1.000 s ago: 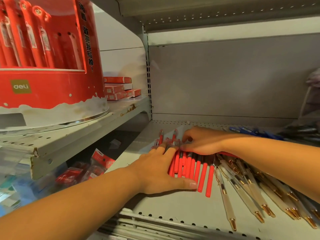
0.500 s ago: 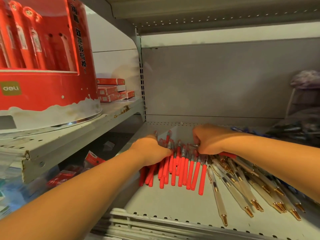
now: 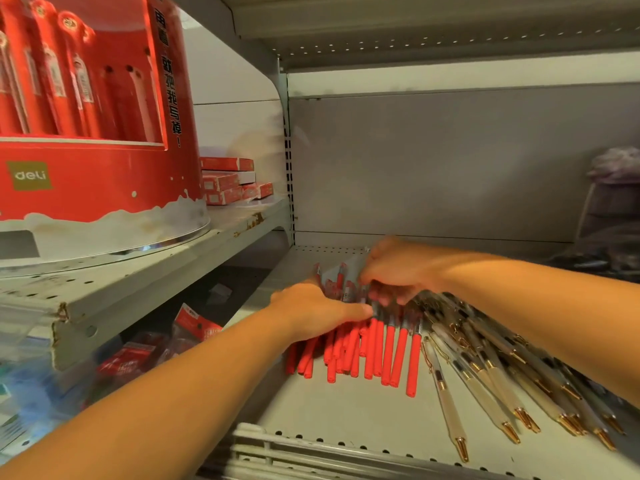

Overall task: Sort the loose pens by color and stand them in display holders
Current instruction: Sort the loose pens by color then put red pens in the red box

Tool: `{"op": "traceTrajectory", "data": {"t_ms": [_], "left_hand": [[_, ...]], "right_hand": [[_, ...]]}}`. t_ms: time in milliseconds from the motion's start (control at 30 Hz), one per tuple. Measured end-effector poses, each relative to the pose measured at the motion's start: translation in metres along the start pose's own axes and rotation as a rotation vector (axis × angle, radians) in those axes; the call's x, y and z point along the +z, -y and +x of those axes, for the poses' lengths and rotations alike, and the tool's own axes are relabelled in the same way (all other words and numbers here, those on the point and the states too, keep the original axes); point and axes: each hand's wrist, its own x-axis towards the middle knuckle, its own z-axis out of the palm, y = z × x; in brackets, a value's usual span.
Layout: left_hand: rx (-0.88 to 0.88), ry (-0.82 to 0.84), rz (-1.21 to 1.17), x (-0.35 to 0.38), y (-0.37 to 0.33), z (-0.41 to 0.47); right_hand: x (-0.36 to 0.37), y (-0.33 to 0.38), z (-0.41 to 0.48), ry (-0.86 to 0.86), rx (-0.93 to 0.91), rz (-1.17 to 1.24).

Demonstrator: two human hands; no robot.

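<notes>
I find the slim red plastic stick pens (image 3: 377, 351) in a loose row at frame centre, flat on the grey perforated metal shelf (image 3: 346, 410). Their long axes run front to back, with the red ends toward the lower frame edge. My left hand (image 3: 311, 311) and right hand (image 3: 398, 268) both curl round the far ends. I judge the pens light, stiff, smooth and prone to rolling, so take the bundle mid-barrel.
</notes>
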Motion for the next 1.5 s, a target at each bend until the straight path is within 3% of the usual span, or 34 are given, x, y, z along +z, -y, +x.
{"op": "traceTrajectory", "data": {"t_ms": [133,333,467,767,933,1067,1133,1267,1500], "left_hand": [[-0.016,0.032,0.221,0.010,-0.005,0.000],[-0.037,0.030,0.200,0.009,0.000,0.004],[-0.055,0.016,0.173,0.010,0.000,0.003],[-0.074,0.024,0.138,0.008,0.001,0.003],[-0.078,0.010,0.141,0.008,0.004,0.007],[-0.087,-0.006,0.077,0.008,0.005,0.011],[-0.089,-0.021,0.047,0.006,0.006,0.012],[-0.089,-0.075,-0.100,0.001,0.006,0.014],[-0.047,-0.131,-0.205,-0.002,0.008,0.020]], "right_hand": [[-0.003,0.015,0.039,-0.166,-0.036,-0.138],[0.026,0.040,0.085,-0.070,0.001,-0.376],[0.036,0.049,0.109,0.096,0.127,-0.436],[0.043,0.052,0.128,0.115,0.114,-0.535],[0.036,0.038,0.133,0.025,0.193,-0.313],[0.014,0.032,0.136,-0.214,0.028,-0.152],[-0.002,0.031,0.131,-0.252,-0.034,-0.003],[-0.022,0.029,0.095,-0.191,-0.091,0.159],[0.012,0.007,0.005,0.145,-0.173,0.273]]}}
